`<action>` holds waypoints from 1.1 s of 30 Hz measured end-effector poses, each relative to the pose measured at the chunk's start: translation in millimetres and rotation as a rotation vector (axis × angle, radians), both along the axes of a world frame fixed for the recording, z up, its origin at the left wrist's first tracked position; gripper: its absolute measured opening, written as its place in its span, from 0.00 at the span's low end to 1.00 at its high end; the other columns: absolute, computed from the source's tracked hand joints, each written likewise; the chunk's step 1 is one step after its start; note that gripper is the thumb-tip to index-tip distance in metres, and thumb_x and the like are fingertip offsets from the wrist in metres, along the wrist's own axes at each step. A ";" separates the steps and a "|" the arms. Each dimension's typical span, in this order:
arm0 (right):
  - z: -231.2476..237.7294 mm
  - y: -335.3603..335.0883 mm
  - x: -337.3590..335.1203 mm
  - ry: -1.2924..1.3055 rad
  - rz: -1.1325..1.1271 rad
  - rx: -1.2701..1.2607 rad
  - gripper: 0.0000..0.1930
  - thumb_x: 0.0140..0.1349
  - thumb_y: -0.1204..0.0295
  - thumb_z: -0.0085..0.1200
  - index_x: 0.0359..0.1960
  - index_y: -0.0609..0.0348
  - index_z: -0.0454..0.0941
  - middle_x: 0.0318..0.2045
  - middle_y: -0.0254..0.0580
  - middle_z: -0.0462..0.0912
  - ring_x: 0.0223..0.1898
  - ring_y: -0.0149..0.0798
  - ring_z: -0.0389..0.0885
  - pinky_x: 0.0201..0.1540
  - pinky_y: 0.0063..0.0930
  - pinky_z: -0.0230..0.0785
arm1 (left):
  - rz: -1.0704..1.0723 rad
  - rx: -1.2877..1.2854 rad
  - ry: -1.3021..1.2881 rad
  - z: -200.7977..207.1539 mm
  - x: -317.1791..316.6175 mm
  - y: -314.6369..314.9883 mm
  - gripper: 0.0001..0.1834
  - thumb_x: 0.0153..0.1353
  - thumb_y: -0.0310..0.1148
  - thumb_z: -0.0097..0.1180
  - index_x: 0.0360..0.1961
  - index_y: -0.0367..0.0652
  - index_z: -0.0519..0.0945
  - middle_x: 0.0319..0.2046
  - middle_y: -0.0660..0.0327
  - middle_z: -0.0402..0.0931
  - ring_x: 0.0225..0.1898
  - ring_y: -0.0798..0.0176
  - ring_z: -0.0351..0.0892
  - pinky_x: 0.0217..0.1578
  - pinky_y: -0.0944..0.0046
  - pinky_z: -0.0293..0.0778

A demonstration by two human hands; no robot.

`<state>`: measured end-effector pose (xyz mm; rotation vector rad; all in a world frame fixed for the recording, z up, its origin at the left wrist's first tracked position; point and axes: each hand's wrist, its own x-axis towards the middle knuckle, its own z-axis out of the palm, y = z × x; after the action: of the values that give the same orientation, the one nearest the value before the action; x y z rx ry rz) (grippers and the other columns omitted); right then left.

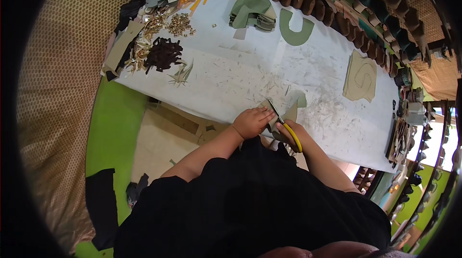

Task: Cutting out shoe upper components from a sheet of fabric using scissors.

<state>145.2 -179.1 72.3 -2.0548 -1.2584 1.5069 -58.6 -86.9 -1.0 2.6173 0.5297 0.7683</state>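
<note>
Gripped in the right hand are yellow-handled scissors, their blades pointed away from the body; whether the blades are parted cannot be told. By the left hand, just left of the scissors, a grey-beige piece is grasped close against the blades, its lower part being partly hidden. Just beyond the scissors, a pale green piece is laid on the white table. Farther beyond them, a stack of green pieces and a U-shaped green piece are set out. Well to the right of the scissors, a beige sheet is marked with a curved outline. Well to their left, dark brown strips and small gold-coloured parts are heaped.
</note>
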 end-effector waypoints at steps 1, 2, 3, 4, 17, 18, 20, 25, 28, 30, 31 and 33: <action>0.3 0.9 1.0 0.000 0.000 -0.001 0.31 0.64 0.41 0.52 0.34 0.64 0.78 0.28 0.55 0.82 0.34 0.51 0.82 0.40 0.36 0.73 | -0.015 -0.002 -0.010 0.6 0.1 -0.4 0.25 0.52 0.29 0.62 0.54 0.44 0.81 0.53 0.61 0.81 0.52 0.55 0.81 0.52 0.58 0.77; 0.5 2.7 1.2 -0.014 0.012 -0.020 0.31 0.64 0.41 0.53 0.34 0.64 0.78 0.29 0.56 0.82 0.35 0.50 0.83 0.40 0.36 0.73 | -0.014 -0.002 -0.009 0.5 -0.1 -0.5 0.25 0.52 0.29 0.62 0.54 0.44 0.81 0.53 0.61 0.81 0.52 0.55 0.81 0.52 0.58 0.77; 0.9 3.8 1.1 -0.028 0.024 -0.039 0.31 0.64 0.40 0.53 0.34 0.64 0.78 0.29 0.56 0.82 0.36 0.50 0.83 0.41 0.36 0.73 | -0.011 -0.005 0.002 0.3 -0.2 -0.7 0.24 0.52 0.29 0.62 0.54 0.44 0.81 0.52 0.62 0.81 0.52 0.55 0.82 0.51 0.58 0.77; 2.9 4.4 0.6 -0.027 0.026 -0.040 0.31 0.64 0.40 0.53 0.34 0.64 0.78 0.29 0.56 0.82 0.36 0.50 0.83 0.41 0.36 0.73 | -0.009 -0.008 0.014 0.1 -0.2 -0.9 0.24 0.52 0.29 0.62 0.54 0.44 0.81 0.52 0.62 0.81 0.51 0.55 0.82 0.51 0.58 0.78; 2.9 5.0 8.5 -0.032 0.046 -0.047 0.32 0.63 0.39 0.53 0.37 0.64 0.78 0.32 0.57 0.82 0.37 0.52 0.83 0.42 0.36 0.73 | 0.114 -0.076 0.032 6.0 -5.2 -4.5 0.25 0.55 0.38 0.62 0.54 0.42 0.80 0.56 0.57 0.78 0.58 0.51 0.77 0.58 0.53 0.72; 2.9 4.9 9.2 -0.016 0.043 -0.058 0.32 0.63 0.39 0.53 0.37 0.64 0.78 0.32 0.57 0.82 0.38 0.52 0.83 0.42 0.36 0.73 | 0.111 -0.070 0.085 6.3 -10.0 -8.1 0.26 0.56 0.41 0.62 0.55 0.42 0.79 0.58 0.56 0.76 0.61 0.52 0.74 0.61 0.53 0.69; 9.2 5.7 9.4 -0.035 0.063 -0.072 0.33 0.62 0.39 0.53 0.37 0.64 0.78 0.32 0.57 0.82 0.37 0.52 0.82 0.42 0.36 0.73 | 0.108 -0.065 0.142 4.4 -18.8 -12.3 0.27 0.58 0.44 0.61 0.57 0.42 0.78 0.61 0.55 0.74 0.63 0.52 0.72 0.64 0.53 0.66; 10.7 2.1 3.0 -0.132 0.129 -0.069 0.32 0.62 0.39 0.54 0.36 0.64 0.77 0.29 0.56 0.82 0.36 0.53 0.82 0.41 0.36 0.72 | 0.080 -0.009 0.223 -3.2 -26.4 -14.1 0.29 0.61 0.46 0.58 0.60 0.43 0.76 0.65 0.56 0.69 0.68 0.56 0.66 0.67 0.54 0.61; 9.9 1.6 1.5 -0.129 0.065 -0.057 0.31 0.62 0.40 0.55 0.35 0.64 0.76 0.27 0.55 0.81 0.34 0.54 0.81 0.39 0.37 0.72 | 0.076 -0.008 0.209 -4.4 -25.9 -14.6 0.28 0.61 0.45 0.58 0.60 0.42 0.76 0.65 0.56 0.70 0.67 0.56 0.67 0.67 0.54 0.61; 10.3 3.2 -0.3 -0.103 0.064 -0.031 0.30 0.63 0.41 0.54 0.34 0.64 0.76 0.27 0.57 0.81 0.34 0.55 0.82 0.38 0.39 0.71 | 0.078 -0.003 0.194 -5.5 -26.5 -14.4 0.28 0.61 0.44 0.58 0.60 0.42 0.76 0.65 0.56 0.70 0.67 0.56 0.67 0.67 0.54 0.61; 9.1 2.8 -0.9 -0.103 0.065 -0.031 0.30 0.63 0.41 0.54 0.34 0.64 0.76 0.27 0.57 0.81 0.34 0.55 0.82 0.38 0.39 0.71 | 0.080 0.002 0.179 -6.1 -26.6 -14.6 0.28 0.61 0.44 0.58 0.60 0.42 0.76 0.65 0.56 0.70 0.67 0.56 0.67 0.67 0.54 0.61; 4.8 3.2 -1.5 -0.152 0.081 -0.029 0.30 0.64 0.42 0.53 0.35 0.64 0.75 0.27 0.58 0.81 0.34 0.56 0.82 0.38 0.41 0.72 | 0.078 -0.004 0.184 -5.8 -25.8 -14.4 0.28 0.60 0.43 0.58 0.60 0.42 0.76 0.64 0.56 0.70 0.67 0.56 0.67 0.67 0.54 0.61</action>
<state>143.7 -176.0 77.1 -2.1971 -1.3988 1.4334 -84.4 -101.3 -6.8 2.6924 0.6874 0.5515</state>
